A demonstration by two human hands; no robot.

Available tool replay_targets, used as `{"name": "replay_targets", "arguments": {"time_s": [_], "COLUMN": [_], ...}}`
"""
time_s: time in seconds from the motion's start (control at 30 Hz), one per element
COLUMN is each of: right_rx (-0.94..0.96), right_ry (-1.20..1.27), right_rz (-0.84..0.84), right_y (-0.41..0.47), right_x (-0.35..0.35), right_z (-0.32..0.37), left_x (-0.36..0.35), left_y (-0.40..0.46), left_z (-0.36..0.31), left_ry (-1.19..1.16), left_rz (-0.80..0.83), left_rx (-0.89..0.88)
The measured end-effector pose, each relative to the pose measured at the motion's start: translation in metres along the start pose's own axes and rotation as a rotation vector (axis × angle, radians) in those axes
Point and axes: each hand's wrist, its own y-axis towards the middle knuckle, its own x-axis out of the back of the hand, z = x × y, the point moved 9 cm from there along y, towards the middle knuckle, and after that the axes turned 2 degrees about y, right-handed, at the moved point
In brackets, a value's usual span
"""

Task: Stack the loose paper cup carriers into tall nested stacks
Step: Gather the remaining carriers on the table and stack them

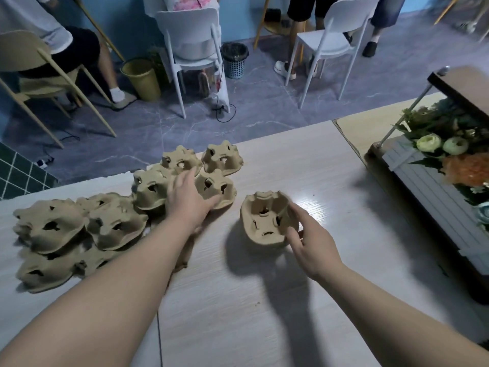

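Head view. I see a pale wood-grain table [264, 300] bearing brown moulded-pulp cup carriers. My left hand [189, 197] reaches forward with fingers straight and spread, its fingertips lying on an inverted carrier [215, 187] near the middle of the table; nothing is clasped. My right hand [308, 235] pinches a separate carrier stack [266, 221] between thumb and forefinger at its right rim; this stack sits tilted, cups facing me, just right of the left hand and apart from the other pieces. Beyond the left hand stand two more inverted carriers, one at far left [180, 160] and one at far right [222, 157], and another [149, 189] just left of the hand. A loose heap of carriers [76, 229] lies at the near left, overlapping one another. At the right edge of the table rests a planter box [434, 197] with artificial flowers [449, 147]. Behind the table are white chairs [328, 46], a mesh bin [234, 59] and seated people.
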Motion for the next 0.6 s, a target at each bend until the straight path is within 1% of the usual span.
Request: {"name": "replay_targets", "arguments": {"time_s": [0.1, 0.33, 0.6], "right_rx": [-0.015, -0.041, -0.022], "right_ry": [0.002, -0.008, 0.001], "right_rz": [-0.02, -0.024, -0.006], "right_y": [-0.003, -0.004, -0.001], "right_x": [0.0, 0.0, 0.001], "right_z": [0.0, -0.003, -0.002], "left_x": [-0.009, -0.01, -0.004], "left_y": [0.009, 0.013, -0.006], "left_z": [-0.006, -0.01, -0.011], "left_ry": [0.058, -0.009, -0.06], "left_rz": [0.032, -0.005, -0.007], "left_rx": [-0.062, -0.014, -0.059]}}
